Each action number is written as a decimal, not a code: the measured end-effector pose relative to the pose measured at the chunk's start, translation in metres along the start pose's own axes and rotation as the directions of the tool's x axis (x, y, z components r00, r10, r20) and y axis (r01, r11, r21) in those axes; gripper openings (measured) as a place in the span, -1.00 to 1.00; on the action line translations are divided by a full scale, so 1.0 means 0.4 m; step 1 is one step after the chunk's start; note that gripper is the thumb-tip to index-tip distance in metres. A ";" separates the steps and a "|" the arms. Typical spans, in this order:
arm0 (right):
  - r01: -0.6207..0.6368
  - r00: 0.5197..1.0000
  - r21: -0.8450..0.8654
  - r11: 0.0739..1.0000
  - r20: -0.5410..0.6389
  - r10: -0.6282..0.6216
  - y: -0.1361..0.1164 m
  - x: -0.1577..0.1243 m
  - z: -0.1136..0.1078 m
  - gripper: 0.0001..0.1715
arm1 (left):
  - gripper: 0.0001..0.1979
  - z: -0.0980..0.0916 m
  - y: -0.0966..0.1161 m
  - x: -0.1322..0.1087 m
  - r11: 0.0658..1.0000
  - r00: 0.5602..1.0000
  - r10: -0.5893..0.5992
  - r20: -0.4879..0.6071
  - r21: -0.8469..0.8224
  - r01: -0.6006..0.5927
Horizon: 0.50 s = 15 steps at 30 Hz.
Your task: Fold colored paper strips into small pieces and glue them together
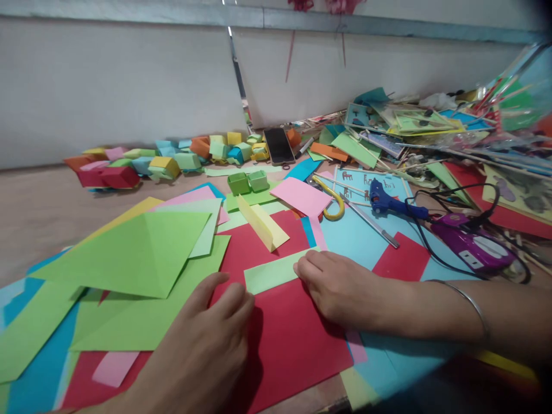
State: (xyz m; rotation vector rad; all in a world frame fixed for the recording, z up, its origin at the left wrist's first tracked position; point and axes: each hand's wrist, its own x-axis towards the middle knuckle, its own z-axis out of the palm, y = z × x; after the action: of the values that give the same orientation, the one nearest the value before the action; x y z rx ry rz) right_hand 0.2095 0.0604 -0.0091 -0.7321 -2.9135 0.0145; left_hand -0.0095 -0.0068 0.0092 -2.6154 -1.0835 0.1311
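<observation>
A pale green paper strip lies on a sheet of red paper, with a fold along its length. My right hand has its fingers closed together on the strip's right end. Just off the left end is my left hand, its fingers loosely bent and apart, with nothing seen in them; their tips are partly hidden. Behind the strip sits a folded yellow paper piece. Two small green paper boxes stand farther back, near a pink sheet.
Green sheets overlap at left. A row of folded paper boxes and a phone line the wall. At right are yellow-handled scissors, a cutter knife, a blue glue gun, a purple power strip and piled scraps.
</observation>
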 end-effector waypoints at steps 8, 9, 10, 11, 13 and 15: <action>0.156 0.969 -0.269 0.950 -0.145 -0.201 0.012 -0.008 0.011 -0.72 | -0.91 -0.002 -0.038 0.028 0.990 0.974 -0.135 -0.183 -0.049 0.129; 0.176 0.958 -0.307 0.935 -0.167 -0.235 0.015 -0.006 0.011 -0.72 | -0.91 0.006 -0.040 0.034 0.986 0.960 -0.162 -0.230 -0.077 0.148; 0.180 0.947 -0.334 0.925 -0.197 -0.255 0.019 -0.004 0.012 -0.72 | -0.85 0.015 -0.043 0.039 0.984 0.948 -0.166 -0.270 -0.104 0.143; 0.174 0.937 -0.352 0.920 -0.229 -0.265 0.022 -0.002 0.012 -0.72 | -0.81 0.024 -0.046 0.043 0.985 0.945 -0.151 -0.291 -0.123 0.120; 0.159 0.916 -0.364 0.918 -0.293 -0.275 0.032 0.003 0.011 -0.74 | -0.82 0.043 -0.056 0.049 0.988 0.950 -0.097 -0.296 -0.147 0.054; 0.148 0.900 -0.336 0.930 -0.345 -0.268 0.045 0.005 0.005 -0.75 | -0.76 0.055 -0.070 0.053 0.981 0.957 -0.092 -0.274 -0.191 0.039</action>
State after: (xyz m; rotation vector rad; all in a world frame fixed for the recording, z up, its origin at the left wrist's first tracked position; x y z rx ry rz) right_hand 0.2159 0.0772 -0.0114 -0.3898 -2.6142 -0.5481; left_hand -0.0178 0.0319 -0.0022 -2.6450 -1.1236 -0.3635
